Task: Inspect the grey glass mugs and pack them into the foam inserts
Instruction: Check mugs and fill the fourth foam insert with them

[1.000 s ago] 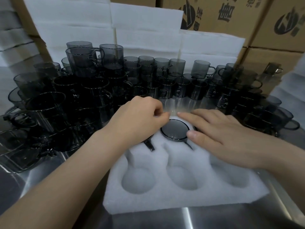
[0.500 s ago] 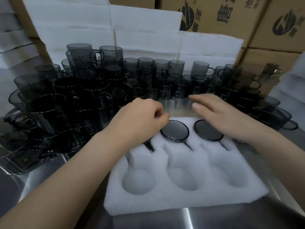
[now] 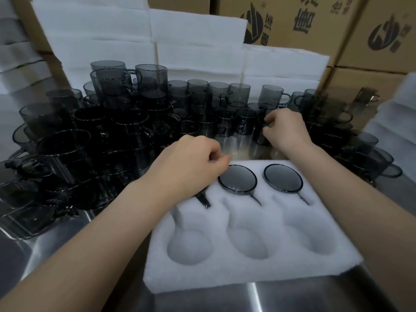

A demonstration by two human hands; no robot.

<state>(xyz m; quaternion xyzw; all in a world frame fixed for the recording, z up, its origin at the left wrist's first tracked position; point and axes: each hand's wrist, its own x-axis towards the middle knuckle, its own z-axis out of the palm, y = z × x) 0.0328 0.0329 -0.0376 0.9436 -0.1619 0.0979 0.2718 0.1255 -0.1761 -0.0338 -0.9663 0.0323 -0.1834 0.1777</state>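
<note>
Head view showed a white foam insert (image 3: 247, 275) with 6 round pockets lying on the steel bench (image 3: 292, 298), just in front of a dense crowd of grey glass mugs (image 3: 126, 136). In the far row, the middle seated mug (image 3: 237, 179) and the right seated mug (image 3: 283, 177) sat sunk to their rims, handles in the slots. The left hand (image 3: 191, 170) lay over the far left pocket, fingers curled and thumb against forefinger. A dark handle (image 3: 203, 200) stuck out beneath it, though I could not tell whether those fingers gripped a mug there. The right hand (image 3: 284, 129) was at the front edge of the crowd, its fingers clamped on a loose mug (image 3: 258, 137) near its handle. The 3 near pockets (image 3: 247, 244) were bare. The step in hand looked like fetching the next mug. The next move likely called for lifting it clear of its close neighbours, turning it for a check, then lining its handle with a slot in the near row.
</note>
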